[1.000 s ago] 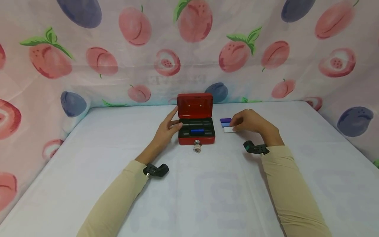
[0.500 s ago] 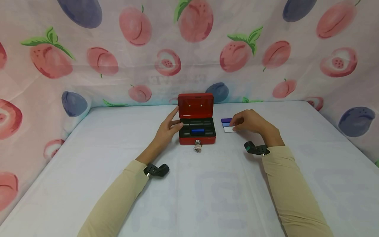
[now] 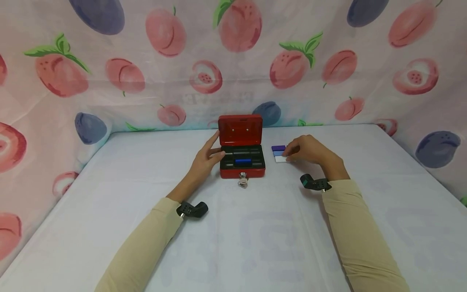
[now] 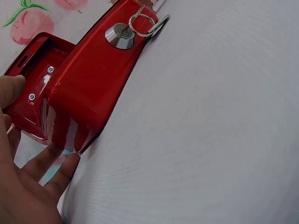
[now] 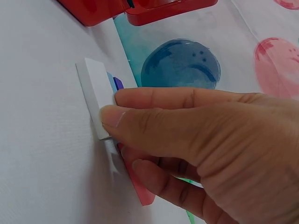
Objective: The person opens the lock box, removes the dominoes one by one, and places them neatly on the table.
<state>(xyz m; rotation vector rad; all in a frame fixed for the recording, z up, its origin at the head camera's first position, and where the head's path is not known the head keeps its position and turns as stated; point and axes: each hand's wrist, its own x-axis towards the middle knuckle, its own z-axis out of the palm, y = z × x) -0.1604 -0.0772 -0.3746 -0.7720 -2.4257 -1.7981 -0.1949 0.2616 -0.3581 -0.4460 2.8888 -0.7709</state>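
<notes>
A red cash box (image 3: 242, 173) with a black inner tray stands with its lid up. A dark blue block (image 3: 243, 162) lies in the tray. My left hand (image 3: 202, 164) rests against the box's left side, fingers mostly straight, with one fingertip by the lid (image 3: 240, 129). To the right of the box, my right hand (image 3: 310, 150) pinches a white block (image 5: 93, 91) between thumb and fingers. Beyond that block lie a light blue block (image 3: 278, 153) and a purple block (image 3: 279, 148). Under the curled fingers in the right wrist view, a pinkish-red block (image 5: 138, 184) is partly hidden.
A key (image 3: 243, 182) on a ring hangs from the lock at the box's front. The white tabletop (image 3: 233, 243) ends at a fruit-patterned cloth (image 3: 146, 101) behind. Black wrist cameras (image 3: 193, 209) sit on both wrists.
The white block has shifted slightly left and back, closer in line with the light blue and purple blocks. The left hand and cash box stay as they were.
</notes>
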